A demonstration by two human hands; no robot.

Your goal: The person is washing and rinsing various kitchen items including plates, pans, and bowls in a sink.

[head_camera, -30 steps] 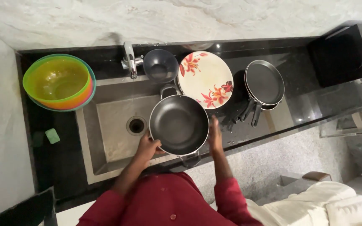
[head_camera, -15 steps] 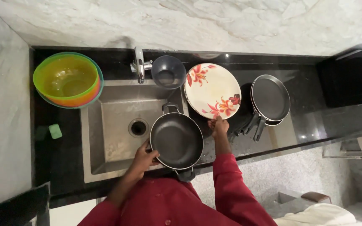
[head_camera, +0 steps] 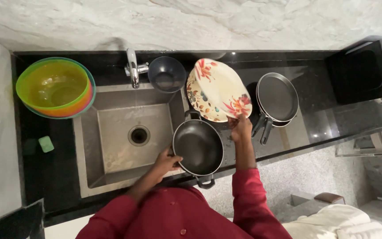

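Left hand [head_camera: 166, 160] gripping empty black pan [head_camera: 198, 147]; right hand [head_camera: 240, 127] clasping bare floral plate [head_camera: 217, 90].

Stacked coloured bowls [head_camera: 56, 88] (greenish outermost), grey bowl [head_camera: 166, 74], stacked pans [head_camera: 277, 98].

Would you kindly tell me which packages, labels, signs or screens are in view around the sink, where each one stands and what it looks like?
None: no package, label, sign or screen shows.
Only kitchenware is in view: the left hand holds a black two-handled pan at the sink edge.
The right hand tilts up a cream floral plate.
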